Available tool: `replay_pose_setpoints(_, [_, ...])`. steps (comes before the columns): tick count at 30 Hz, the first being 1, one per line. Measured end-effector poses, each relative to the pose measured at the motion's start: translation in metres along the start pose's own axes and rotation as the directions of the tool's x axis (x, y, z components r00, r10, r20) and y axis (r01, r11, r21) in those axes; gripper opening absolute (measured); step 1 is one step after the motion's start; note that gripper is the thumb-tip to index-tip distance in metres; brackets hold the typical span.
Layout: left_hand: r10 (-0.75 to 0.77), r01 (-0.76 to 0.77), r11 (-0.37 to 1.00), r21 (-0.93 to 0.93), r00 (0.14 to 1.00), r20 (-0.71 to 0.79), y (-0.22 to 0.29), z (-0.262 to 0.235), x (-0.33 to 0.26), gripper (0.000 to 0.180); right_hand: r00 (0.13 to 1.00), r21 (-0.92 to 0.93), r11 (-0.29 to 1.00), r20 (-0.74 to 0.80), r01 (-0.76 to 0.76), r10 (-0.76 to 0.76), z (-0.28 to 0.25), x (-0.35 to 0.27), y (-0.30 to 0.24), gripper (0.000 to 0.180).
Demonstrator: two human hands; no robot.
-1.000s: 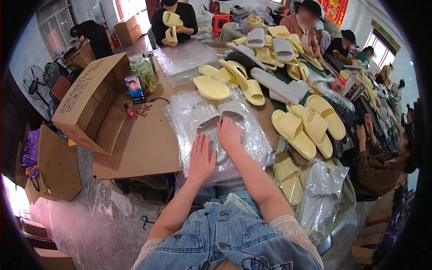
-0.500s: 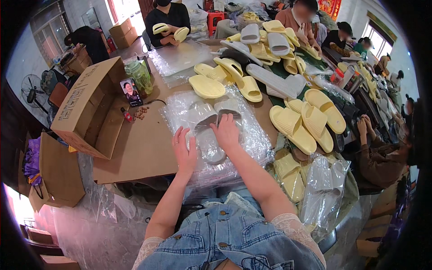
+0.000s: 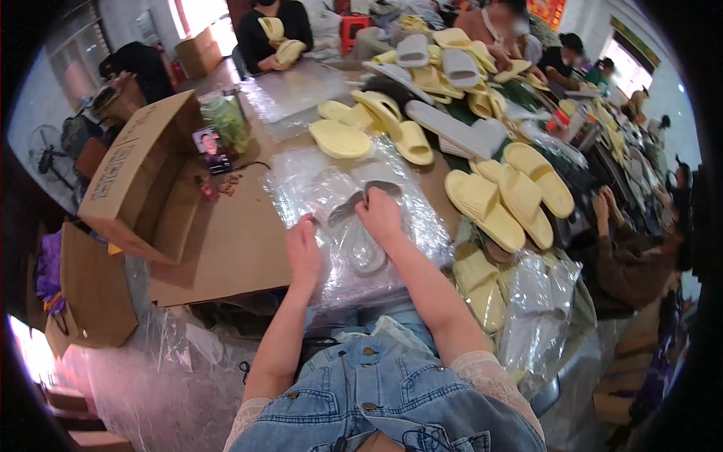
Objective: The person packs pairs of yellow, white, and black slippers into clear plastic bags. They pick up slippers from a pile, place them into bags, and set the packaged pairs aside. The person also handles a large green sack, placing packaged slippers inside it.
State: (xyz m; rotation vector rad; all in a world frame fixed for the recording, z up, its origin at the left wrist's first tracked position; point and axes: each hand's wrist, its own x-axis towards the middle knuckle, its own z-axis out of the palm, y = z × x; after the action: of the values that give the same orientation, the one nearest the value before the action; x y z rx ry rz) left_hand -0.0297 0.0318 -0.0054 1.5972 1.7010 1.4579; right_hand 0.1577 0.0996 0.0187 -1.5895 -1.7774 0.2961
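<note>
Clear plastic bags lie in a pile on the table before the person, and a grey slipper is already partly inside the top one. The right hand pinches the bag mouth at the slipper's far end; the left hand grips the bag's left edge, fingers curled. The bagging looks about half done, not closed. Many yellow slippers wait on the right. An open cardboard box stands left, well apart.
</note>
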Motion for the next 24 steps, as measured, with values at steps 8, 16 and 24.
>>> replay_pose_setpoints(8, [0.024, -0.028, 0.999, 0.035, 0.995, 0.096, -0.011, -0.011, 0.000, 0.036, 0.969, -0.038, 0.991, 0.215, 0.129, -0.118, -0.105, -0.100, 0.043, 0.023])
replay_pose_setpoints(16, [0.150, -0.163, 0.977, 0.140, 0.984, 0.098, -0.001, -0.006, 0.002, 0.036, 0.942, -0.294, 0.953, 0.294, -0.070, 0.160, -0.287, -0.218, 0.052, 0.022])
replay_pose_setpoints(24, [0.487, -0.549, 0.833, 0.066, 0.786, 0.382, 0.082, 0.017, -0.031, 0.027, 0.937, -0.705, 0.677, 0.048, -0.213, 0.345, -0.339, -0.251, 0.136, 0.022])
